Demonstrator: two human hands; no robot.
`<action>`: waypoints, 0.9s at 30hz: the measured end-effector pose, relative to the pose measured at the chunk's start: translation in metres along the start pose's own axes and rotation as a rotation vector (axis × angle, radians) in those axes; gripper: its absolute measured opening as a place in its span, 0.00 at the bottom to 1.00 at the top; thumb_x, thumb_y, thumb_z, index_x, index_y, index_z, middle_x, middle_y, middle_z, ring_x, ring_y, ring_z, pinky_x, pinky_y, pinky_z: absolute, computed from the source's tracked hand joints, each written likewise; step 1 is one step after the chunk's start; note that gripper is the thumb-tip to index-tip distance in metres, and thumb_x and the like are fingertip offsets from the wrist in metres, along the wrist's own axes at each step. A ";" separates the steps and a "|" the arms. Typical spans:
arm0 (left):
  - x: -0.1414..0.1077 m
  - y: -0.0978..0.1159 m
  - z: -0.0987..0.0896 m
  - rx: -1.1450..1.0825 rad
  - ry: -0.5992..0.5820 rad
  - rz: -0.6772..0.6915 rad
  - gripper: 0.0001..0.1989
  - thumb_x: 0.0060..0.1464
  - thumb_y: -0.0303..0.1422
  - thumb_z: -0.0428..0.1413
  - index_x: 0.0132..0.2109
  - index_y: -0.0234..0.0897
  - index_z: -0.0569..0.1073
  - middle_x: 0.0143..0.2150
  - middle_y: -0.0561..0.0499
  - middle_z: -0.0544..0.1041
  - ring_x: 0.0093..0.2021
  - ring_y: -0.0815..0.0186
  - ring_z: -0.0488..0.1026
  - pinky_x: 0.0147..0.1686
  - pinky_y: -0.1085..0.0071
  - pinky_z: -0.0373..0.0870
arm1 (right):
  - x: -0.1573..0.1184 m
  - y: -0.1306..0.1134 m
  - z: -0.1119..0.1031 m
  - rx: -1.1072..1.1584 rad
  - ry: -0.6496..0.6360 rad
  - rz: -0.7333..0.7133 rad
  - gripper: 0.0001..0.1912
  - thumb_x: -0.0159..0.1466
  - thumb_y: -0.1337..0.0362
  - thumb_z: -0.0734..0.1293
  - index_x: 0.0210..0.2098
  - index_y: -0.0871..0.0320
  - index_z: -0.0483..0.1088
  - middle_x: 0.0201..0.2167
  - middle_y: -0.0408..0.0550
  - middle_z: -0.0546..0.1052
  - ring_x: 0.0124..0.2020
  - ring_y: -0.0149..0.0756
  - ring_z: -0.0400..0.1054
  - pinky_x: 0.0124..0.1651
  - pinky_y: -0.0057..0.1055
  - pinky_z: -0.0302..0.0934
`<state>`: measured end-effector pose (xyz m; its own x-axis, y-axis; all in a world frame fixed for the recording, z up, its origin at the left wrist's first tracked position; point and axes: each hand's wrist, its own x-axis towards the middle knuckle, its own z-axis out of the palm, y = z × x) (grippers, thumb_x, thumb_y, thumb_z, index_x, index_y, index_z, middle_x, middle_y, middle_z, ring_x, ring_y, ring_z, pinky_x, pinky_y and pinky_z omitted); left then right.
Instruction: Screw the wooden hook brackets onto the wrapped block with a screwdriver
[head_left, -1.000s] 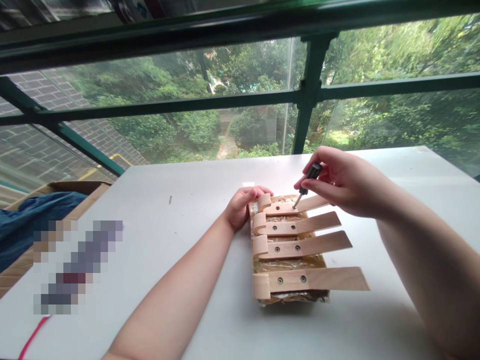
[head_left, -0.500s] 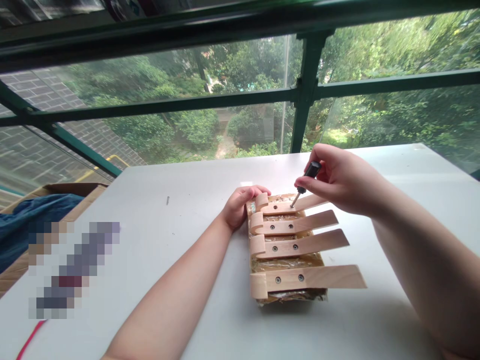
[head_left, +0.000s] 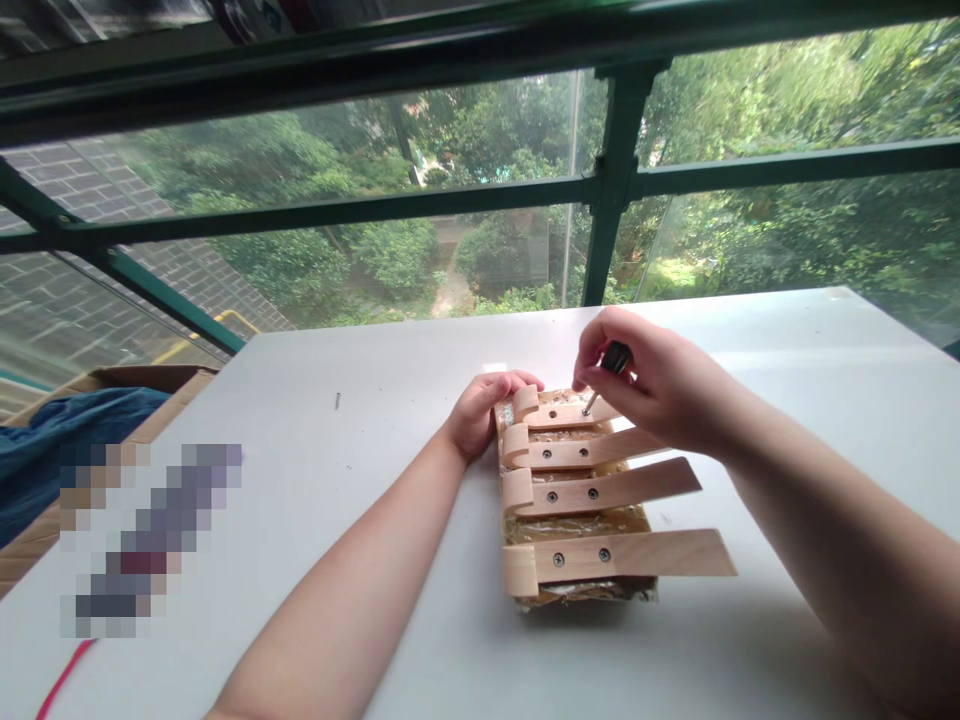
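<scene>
My right hand (head_left: 637, 375) grips a small screwdriver (head_left: 616, 358) with a black handle. Its metal tip meets the right-hand screw (head_left: 586, 411) in the farthest wooden piece (head_left: 536, 412). My left hand (head_left: 480, 410) holds the far left corner of a tape-wrapped block (head_left: 600, 525), its fingers partly hidden behind the block. Several pale wooden pieces with curved left ends lie across the block, the nearest one (head_left: 660, 555) bearing two dark screws. The right end of the farthest piece is hidden by my right hand.
A loose screw (head_left: 337, 401) lies on the white table (head_left: 300, 520). At the left stands a cardboard box (head_left: 169, 390) with blue cloth (head_left: 90, 420) inside. A blurred-out item (head_left: 157, 540) and a red cord (head_left: 66, 675) are at the table's left. Green-framed windows rise behind.
My right hand has shifted slightly left and down and turned around the screwdriver, whose handle now leans differently. My left hand holds its place on the block.
</scene>
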<state>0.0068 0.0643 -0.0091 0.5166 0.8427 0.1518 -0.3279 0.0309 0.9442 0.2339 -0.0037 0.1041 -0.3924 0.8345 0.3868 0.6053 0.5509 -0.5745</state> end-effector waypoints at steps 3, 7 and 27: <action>0.000 -0.001 0.000 -0.004 -0.010 0.016 0.22 0.55 0.48 0.57 0.30 0.32 0.79 0.43 0.43 0.76 0.42 0.58 0.74 0.47 0.63 0.70 | -0.001 0.000 0.000 0.024 -0.019 -0.018 0.05 0.63 0.68 0.65 0.37 0.54 0.63 0.30 0.42 0.74 0.31 0.33 0.68 0.33 0.30 0.60; 0.001 -0.002 0.000 0.003 -0.012 0.031 0.21 0.54 0.48 0.58 0.29 0.31 0.78 0.42 0.43 0.76 0.39 0.60 0.74 0.44 0.64 0.71 | -0.002 0.003 -0.009 0.103 -0.099 -0.010 0.10 0.60 0.73 0.66 0.38 0.54 0.64 0.33 0.44 0.75 0.33 0.35 0.70 0.34 0.32 0.63; 0.000 0.001 0.002 0.029 0.019 -0.014 0.21 0.53 0.48 0.59 0.29 0.32 0.78 0.42 0.43 0.77 0.39 0.59 0.75 0.45 0.65 0.71 | -0.001 0.009 -0.018 0.069 -0.163 0.066 0.06 0.64 0.61 0.67 0.39 0.53 0.65 0.38 0.45 0.80 0.33 0.35 0.74 0.31 0.32 0.65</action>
<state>0.0082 0.0632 -0.0076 0.5053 0.8525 0.1333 -0.2979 0.0273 0.9542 0.2522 0.0005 0.1114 -0.4639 0.8562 0.2276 0.5870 0.4894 -0.6449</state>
